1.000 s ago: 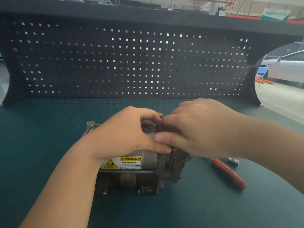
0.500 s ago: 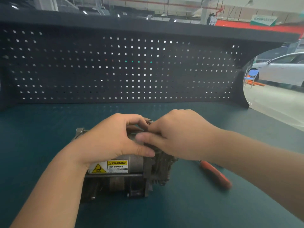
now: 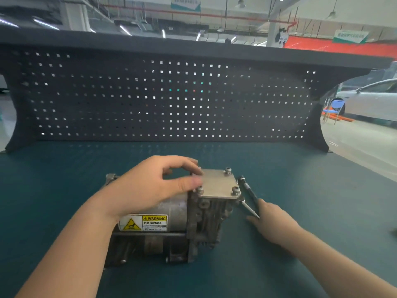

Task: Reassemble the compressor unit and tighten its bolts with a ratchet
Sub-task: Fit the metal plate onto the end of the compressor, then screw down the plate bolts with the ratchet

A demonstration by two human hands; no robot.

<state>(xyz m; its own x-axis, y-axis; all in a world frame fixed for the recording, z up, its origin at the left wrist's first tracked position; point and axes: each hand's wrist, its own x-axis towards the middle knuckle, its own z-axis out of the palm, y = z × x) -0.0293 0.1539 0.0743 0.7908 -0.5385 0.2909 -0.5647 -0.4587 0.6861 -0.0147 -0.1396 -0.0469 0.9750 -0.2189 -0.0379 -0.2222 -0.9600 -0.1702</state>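
Yellow "WARNING Hot surface" label (image 3: 143,223) sits on the compressor (image 3: 171,214).

Left hand (image 3: 150,188) rests on the compressor (image 3: 171,214); right hand (image 3: 272,222) holds the ratchet (image 3: 249,192) beside it.

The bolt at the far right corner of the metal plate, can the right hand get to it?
Probably yes. That bolt stands uncovered on the plate, and the right hand is close beside it, though busy with the ratchet.
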